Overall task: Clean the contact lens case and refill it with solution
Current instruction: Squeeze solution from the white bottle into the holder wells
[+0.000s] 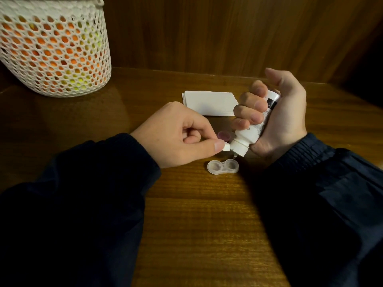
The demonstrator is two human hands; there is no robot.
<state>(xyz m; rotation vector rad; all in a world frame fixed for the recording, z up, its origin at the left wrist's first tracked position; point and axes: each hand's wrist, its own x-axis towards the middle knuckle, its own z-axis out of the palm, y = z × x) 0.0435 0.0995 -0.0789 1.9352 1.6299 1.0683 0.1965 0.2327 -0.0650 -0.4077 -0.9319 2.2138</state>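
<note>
The clear plastic twin-well contact lens case [223, 167] is shown uncapped on the brown wooden worktop [207, 214], its long axis running left to right, just in front of both hands. The white plastic solution bottle [251, 129] is gripped nozzle-down in the right hand [275, 117] — the tip is held just above the case's right-hand well, apart from it — so the right hand is judged the nearer. The small white bottle cap [288, 147] is pinched in the left hand [178, 133].
</note>
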